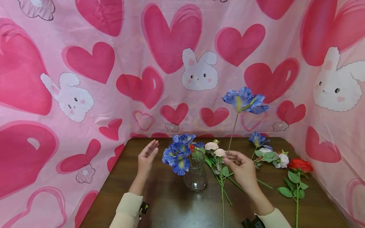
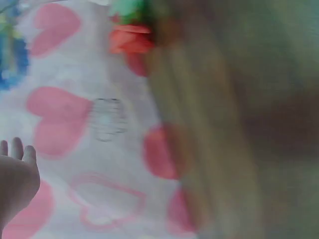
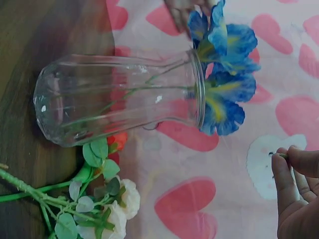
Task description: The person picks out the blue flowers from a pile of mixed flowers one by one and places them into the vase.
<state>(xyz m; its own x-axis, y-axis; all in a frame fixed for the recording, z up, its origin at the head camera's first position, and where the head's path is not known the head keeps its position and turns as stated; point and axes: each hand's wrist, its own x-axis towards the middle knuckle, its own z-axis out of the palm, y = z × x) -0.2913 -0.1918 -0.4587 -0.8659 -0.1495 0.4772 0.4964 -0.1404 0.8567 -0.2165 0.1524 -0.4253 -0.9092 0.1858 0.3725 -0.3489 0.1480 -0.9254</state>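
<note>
My right hand (image 1: 240,167) pinches the thin stem of a blue artificial flower (image 1: 244,101), raised upright with its bloom high above the table. In the right wrist view, the right hand's (image 3: 299,184) thumb and fingertip meet on that stem; the bloom is out of that view. A clear glass vase (image 1: 196,177) stands mid-table, with blue flowers (image 1: 179,155) leaning over its rim to the left. Their stems (image 3: 134,89) show through the glass in the right wrist view. Left of these blooms my left hand (image 1: 146,158) is raised, fingers extended, holding nothing.
Pale pink roses (image 1: 216,149) on long green stems lie right of the vase. Further right on the brown table (image 1: 168,205) are another blue flower (image 1: 258,139), white roses (image 1: 282,160) and a red rose (image 1: 300,165). A pink heart-print cloth (image 1: 171,91) hangs behind and at the sides.
</note>
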